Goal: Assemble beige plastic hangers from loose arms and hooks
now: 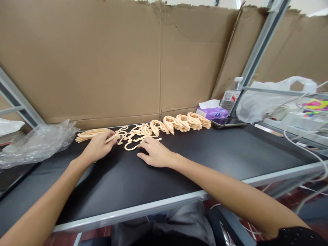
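Observation:
Several thin peach-coloured hook-shaped pieces [139, 132] lie loose on the black tabletop [205, 157]. My left hand [98, 147] is closed in a pinch on a thin peach stick-like piece [112, 138] at the left edge of that pile. My right hand [155, 153] rests on the table with fingers stretched out, fingertips touching a single hook piece [132, 147]. Behind it, stacked bundles of the same pieces [181, 123] stand in a row running to the right. A flat stack of long peach pieces [89, 134] lies to the left.
A crumpled clear plastic bag [36, 141] sits at the left. A purple tissue pack [212, 112], a phone [228, 122], a water bottle [230, 95] and a white plastic bag [271, 97] are at the back right. Cardboard [128, 58] walls the back. White cables [307, 136] hang right.

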Demonstrator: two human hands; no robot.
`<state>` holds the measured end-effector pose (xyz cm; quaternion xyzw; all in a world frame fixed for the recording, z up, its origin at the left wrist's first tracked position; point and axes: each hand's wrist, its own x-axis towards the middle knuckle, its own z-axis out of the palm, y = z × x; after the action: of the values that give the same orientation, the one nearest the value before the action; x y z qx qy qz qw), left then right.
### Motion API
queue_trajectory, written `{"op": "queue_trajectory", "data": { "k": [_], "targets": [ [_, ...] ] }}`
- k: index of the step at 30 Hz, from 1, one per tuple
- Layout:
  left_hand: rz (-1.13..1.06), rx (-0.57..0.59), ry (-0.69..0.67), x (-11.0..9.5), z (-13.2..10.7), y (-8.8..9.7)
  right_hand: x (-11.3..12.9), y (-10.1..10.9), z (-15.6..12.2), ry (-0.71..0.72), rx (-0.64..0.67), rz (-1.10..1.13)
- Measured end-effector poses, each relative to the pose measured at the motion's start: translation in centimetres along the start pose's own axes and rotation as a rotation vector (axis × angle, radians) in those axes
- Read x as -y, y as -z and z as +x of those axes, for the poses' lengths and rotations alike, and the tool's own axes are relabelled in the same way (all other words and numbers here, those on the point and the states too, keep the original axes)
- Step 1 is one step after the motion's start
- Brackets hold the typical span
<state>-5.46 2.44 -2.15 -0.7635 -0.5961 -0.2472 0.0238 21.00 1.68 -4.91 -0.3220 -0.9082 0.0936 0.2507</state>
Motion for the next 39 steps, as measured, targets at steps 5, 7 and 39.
{"op": "queue_trajectory", "data": {
  "k": [5, 7, 39],
  "targets": [
    [-0.069, 0.002, -0.188, -2.6, -0.7, -0.9, -0.2, -0.4, 0.1, -0.027, -0.078, 0.045],
    [-0.082, 0.008, -0.240, -3.7, -1.0, -1.3, -0.2, -0.4, 0.2, -0.045, -0.098, 0.068],
    [-0.062, -0.203, -0.193, -4.3, -1.1, -2.4, -0.8, 0.8, 1.7, -0.362, -0.445, 0.846]
  ]
}}
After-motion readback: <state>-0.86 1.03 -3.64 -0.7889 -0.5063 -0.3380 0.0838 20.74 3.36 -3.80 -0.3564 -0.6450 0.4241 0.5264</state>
